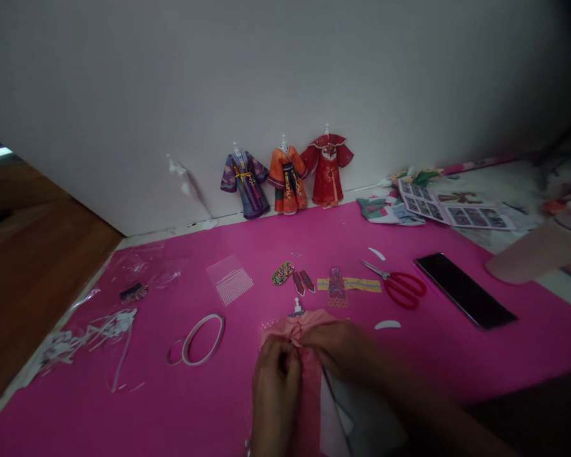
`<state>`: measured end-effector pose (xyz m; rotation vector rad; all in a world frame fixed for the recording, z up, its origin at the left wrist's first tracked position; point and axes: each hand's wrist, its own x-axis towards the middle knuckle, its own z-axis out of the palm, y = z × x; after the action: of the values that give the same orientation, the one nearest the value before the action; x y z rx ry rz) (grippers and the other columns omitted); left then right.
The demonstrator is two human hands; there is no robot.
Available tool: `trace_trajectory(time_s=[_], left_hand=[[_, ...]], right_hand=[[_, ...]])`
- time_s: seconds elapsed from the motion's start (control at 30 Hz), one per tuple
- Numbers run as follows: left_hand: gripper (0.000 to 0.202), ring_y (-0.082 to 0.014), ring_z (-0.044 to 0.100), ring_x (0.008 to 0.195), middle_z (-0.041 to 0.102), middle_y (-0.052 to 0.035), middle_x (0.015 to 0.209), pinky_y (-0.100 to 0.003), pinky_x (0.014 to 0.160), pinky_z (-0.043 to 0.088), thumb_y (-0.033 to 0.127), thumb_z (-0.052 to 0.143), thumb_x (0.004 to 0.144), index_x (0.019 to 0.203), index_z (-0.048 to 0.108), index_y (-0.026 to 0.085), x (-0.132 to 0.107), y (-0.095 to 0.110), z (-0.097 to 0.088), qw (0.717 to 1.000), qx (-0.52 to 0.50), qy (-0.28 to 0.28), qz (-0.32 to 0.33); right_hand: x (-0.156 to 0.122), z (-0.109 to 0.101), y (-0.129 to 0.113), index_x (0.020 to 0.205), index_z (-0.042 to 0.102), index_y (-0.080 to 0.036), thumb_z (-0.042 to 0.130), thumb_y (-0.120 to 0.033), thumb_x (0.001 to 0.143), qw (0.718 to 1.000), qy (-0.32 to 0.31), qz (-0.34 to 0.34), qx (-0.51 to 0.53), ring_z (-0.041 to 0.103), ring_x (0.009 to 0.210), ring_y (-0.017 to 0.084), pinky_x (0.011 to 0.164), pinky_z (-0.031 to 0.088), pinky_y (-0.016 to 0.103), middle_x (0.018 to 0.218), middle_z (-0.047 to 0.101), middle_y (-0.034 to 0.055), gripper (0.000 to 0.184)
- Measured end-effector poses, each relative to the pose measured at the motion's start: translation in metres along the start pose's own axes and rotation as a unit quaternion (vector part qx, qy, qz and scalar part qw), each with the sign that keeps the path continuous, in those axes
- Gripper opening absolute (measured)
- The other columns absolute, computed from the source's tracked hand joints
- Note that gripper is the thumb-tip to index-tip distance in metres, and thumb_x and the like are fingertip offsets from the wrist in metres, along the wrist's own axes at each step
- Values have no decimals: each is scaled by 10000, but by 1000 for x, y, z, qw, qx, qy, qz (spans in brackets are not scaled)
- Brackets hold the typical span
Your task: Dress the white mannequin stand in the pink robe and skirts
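Observation:
A pink doll dress (309, 374) is on a small white dress form (297, 306), whose neck sticks out at the top. Both my hands are at the front of its bodice. My left hand (273, 387) pinches the fabric with curled fingers. From the right, my right hand (340, 346) reaches across and pinches the cloth near the chest, its fingertips close to the left ones. Just beyond lie a pair of small dark red pieces (304, 282), a patterned oval piece (282, 273) and a yellow strip (361, 285) under a purple patterned piece (336, 285).
Red-handled scissors (403, 289) and a black phone (464, 289) lie right on the pink mat (181, 412). Tape rolls (203, 339), a bead sheet (231, 280) and plastic scraps (76, 339) lie left. Dressed doll forms (288, 178) stand against the wall; a cup (537, 251) stands far right.

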<state>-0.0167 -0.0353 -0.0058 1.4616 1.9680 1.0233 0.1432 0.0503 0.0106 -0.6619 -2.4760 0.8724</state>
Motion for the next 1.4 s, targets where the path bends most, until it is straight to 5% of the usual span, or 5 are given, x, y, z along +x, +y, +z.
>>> trace_trajectory(time_s=[0.33,0.57,0.87,1.17,1.4], left_hand=[[137,-183,542,664,556,1,725,-293,639,412,282,557,832,718,533,211,3,3,4,1000,0,6,-6],[166,-186,603,694,633,-16,731,-278,657,456,282,535,844,705,584,203,1,0,0,999,-39,-1,-15],[226,-175,614,657,651,-3,687,-246,597,481,349,533,873,732,616,193,-3,-4,-7,994,-98,35,-46],[220,-190,636,792,665,-29,799,-294,736,506,310,543,886,714,624,201,-1,-1,3,995,-93,33,23],[187,-240,638,960,703,-68,986,-419,876,491,254,550,881,931,729,232,-3,-11,7,996,-37,21,79]], right_hand=[[-1,6,11,1134,677,-257,519,-83,865,1000,1,-23,-20,650,1002,170,864,494,281,1090,736,10,357],[3,0,4,1182,646,-244,495,-63,876,999,-9,-46,5,610,1123,171,972,454,298,1188,702,26,386],[0,6,14,1051,700,-237,534,-80,840,992,-53,-54,-101,638,864,187,780,483,296,928,730,35,311],[-3,6,14,933,681,-192,538,-120,892,982,-57,-82,-163,605,843,188,715,443,297,893,708,33,165],[-7,13,23,839,675,-212,559,-135,892,979,-39,-81,-186,558,701,150,573,358,268,799,661,3,150]])
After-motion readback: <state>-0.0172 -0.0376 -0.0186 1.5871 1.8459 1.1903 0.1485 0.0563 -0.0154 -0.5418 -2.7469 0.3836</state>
